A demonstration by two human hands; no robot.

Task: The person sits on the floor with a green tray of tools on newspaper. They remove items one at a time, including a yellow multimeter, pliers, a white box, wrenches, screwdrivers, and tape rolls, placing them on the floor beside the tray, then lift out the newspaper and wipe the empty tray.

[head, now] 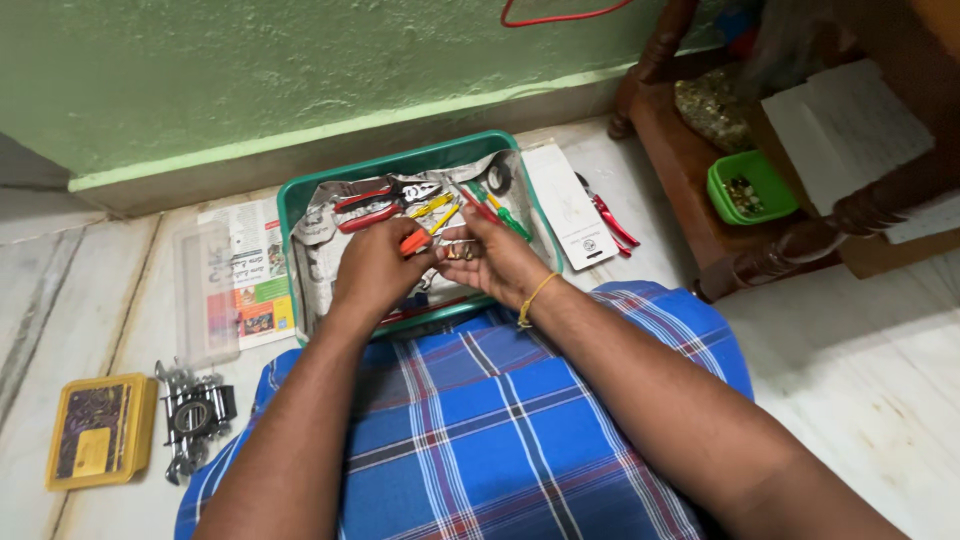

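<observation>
Your left hand [375, 268] grips an orange-handled tool [417, 240] and your right hand [492, 258] pinches a small metal part [461, 250] over the green tray [292, 200]; both look light, stiff and probably slippery, so hold the tool by its handle.

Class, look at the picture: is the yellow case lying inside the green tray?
No: the yellow case lies on the floor, apart from the green tray.

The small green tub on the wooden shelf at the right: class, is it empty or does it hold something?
It holds something. The small green tub has a heap of small dark and pale bits inside; what they are cannot be told.
</observation>
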